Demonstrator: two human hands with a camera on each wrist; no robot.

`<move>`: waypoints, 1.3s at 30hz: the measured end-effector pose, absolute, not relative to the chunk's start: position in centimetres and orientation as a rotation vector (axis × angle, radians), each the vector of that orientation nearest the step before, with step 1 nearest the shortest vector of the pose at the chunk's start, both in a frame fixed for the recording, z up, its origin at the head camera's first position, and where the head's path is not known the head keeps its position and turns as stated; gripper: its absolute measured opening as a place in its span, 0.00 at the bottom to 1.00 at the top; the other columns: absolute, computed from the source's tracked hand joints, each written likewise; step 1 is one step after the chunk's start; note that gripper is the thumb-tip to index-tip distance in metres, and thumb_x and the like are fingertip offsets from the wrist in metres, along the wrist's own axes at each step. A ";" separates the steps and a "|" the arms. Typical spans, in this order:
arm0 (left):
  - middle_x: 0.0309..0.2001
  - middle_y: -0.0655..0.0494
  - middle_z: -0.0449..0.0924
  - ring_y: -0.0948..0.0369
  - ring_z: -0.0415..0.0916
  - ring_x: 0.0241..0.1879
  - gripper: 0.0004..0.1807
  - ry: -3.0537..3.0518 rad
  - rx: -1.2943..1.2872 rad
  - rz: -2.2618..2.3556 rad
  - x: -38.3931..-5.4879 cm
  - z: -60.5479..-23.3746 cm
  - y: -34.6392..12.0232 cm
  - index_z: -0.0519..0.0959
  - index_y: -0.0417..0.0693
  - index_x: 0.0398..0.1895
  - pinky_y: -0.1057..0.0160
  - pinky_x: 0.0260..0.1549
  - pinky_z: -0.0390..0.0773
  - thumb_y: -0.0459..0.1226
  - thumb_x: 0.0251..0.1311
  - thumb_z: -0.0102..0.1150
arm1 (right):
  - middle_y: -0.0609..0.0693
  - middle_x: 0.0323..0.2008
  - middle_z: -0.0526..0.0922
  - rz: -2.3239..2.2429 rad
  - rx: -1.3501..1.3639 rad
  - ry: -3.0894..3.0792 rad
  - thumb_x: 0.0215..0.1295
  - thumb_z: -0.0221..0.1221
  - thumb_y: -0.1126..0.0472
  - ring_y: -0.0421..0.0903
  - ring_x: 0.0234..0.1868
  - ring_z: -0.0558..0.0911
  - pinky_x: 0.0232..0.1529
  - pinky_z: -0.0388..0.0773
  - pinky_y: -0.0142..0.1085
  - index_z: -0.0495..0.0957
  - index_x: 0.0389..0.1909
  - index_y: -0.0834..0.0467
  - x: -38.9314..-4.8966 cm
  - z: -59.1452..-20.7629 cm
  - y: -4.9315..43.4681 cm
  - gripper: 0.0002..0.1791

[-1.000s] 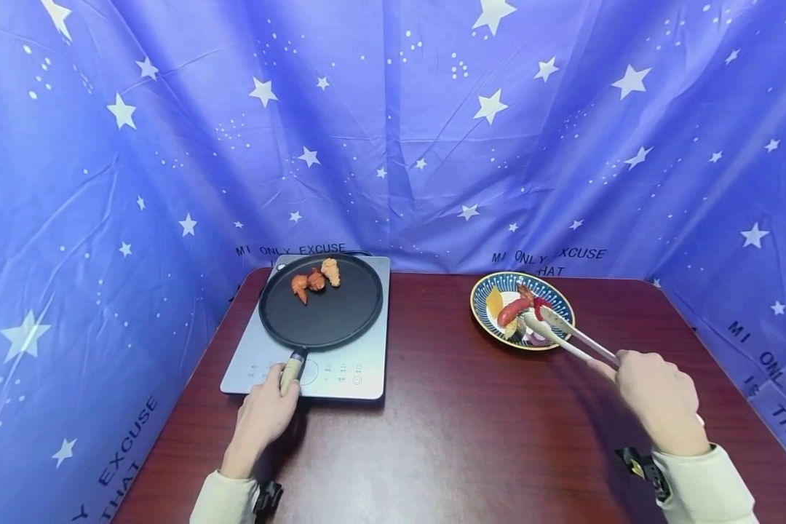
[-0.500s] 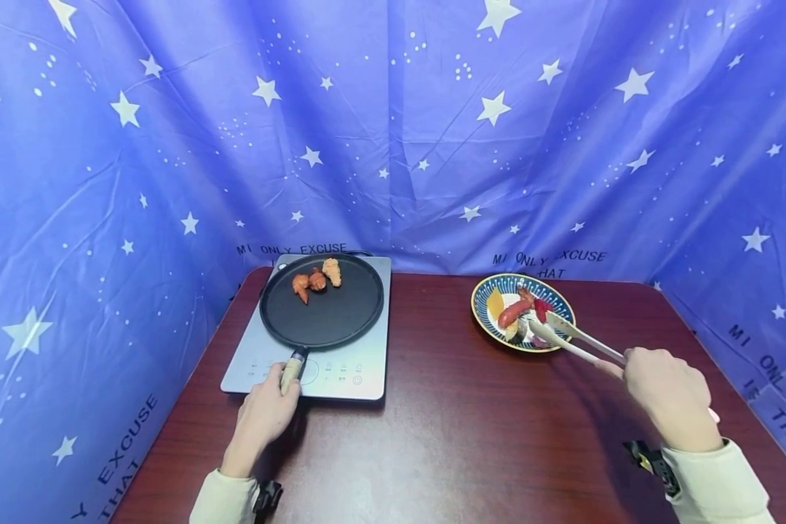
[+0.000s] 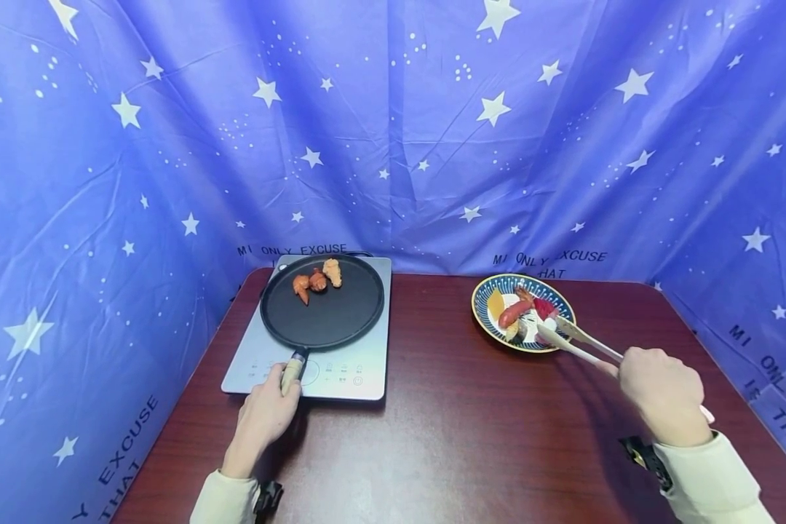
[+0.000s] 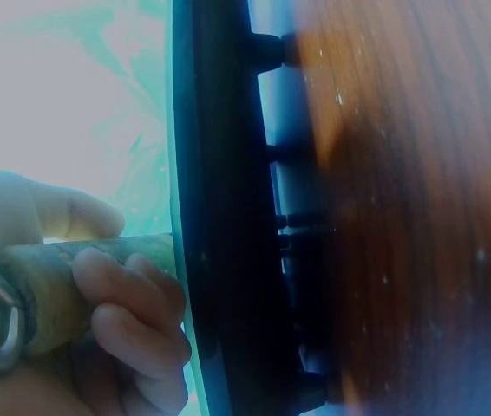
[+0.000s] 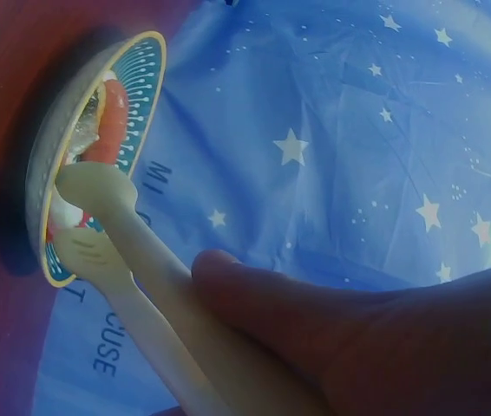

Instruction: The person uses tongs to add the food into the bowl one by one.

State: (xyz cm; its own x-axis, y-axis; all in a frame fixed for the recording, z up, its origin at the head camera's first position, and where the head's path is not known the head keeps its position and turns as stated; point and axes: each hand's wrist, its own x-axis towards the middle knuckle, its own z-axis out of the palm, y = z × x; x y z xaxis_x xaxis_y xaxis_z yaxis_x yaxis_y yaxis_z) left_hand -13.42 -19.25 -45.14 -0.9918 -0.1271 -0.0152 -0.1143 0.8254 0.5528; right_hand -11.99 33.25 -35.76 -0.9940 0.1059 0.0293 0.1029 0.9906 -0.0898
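Observation:
My left hand (image 3: 268,407) grips the wooden handle (image 3: 291,371) of a flat black frying pan (image 3: 321,320); in the left wrist view, curled fingers (image 4: 133,312) wrap the handle, which ends in a metal ring (image 4: 3,321). Three browned chicken-like pieces (image 3: 317,279) lie toward the pan's far side. My right hand (image 3: 664,393) holds pale tongs (image 3: 579,352), their tips slightly apart over the near right rim of a blue-patterned plate (image 3: 477,320). A sausage (image 3: 516,313), a shrimp-like piece (image 3: 524,294), a yellow slice (image 3: 494,303) and a red piece (image 3: 546,308) lie on it.
Beneath the pan is a silver induction cooker (image 3: 367,364) with touch controls along its near side. A dark red wooden table (image 3: 426,437) bears everything. Blue star-patterned curtains (image 3: 393,182) enclose its back and both sides.
The tongs' tips have drawn slightly right and toward me, away from the sausage. My right hand shifted right, then a little back. My left hand and the pan stay put.

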 end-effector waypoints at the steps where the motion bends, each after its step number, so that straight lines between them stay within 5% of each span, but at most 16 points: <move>1: 0.23 0.49 0.71 0.52 0.69 0.21 0.23 -2.980 0.198 -0.901 -13.4 -45.2 -19.3 0.68 0.48 0.59 0.54 0.19 0.66 0.45 0.62 0.46 | 0.71 0.18 0.75 0.137 -0.160 -3.096 0.59 0.59 0.48 0.69 0.18 0.75 0.14 0.67 0.57 0.75 0.22 0.73 -12.1 -35.8 33.2 0.27; 17: 0.23 0.49 0.71 0.53 0.69 0.21 0.23 -2.983 0.195 -0.909 -13.4 -45.3 -19.3 0.68 0.48 0.59 0.54 0.19 0.66 0.45 0.62 0.45 | 0.68 0.17 0.75 0.154 -0.184 -3.116 0.67 0.51 0.48 0.67 0.19 0.76 0.16 0.68 0.56 0.74 0.17 0.70 -14.1 -37.9 31.8 0.30; 27: 0.23 0.49 0.71 0.52 0.69 0.21 0.23 -2.973 0.187 -0.903 -13.5 -45.3 -19.4 0.68 0.48 0.59 0.54 0.19 0.66 0.45 0.62 0.46 | 0.66 0.14 0.72 0.110 -0.081 -2.934 0.61 0.57 0.53 0.67 0.14 0.73 0.13 0.66 0.56 0.72 0.15 0.72 -14.5 -39.6 31.8 0.26; 39: 0.25 0.47 0.73 0.52 0.71 0.22 0.23 -2.978 0.190 -0.901 -13.4 -45.1 -19.3 0.67 0.48 0.60 0.53 0.20 0.67 0.45 0.63 0.47 | 0.67 0.17 0.74 0.200 -0.069 -3.020 0.68 0.51 0.44 0.67 0.17 0.74 0.14 0.66 0.57 0.74 0.16 0.65 -14.0 -39.8 33.8 0.30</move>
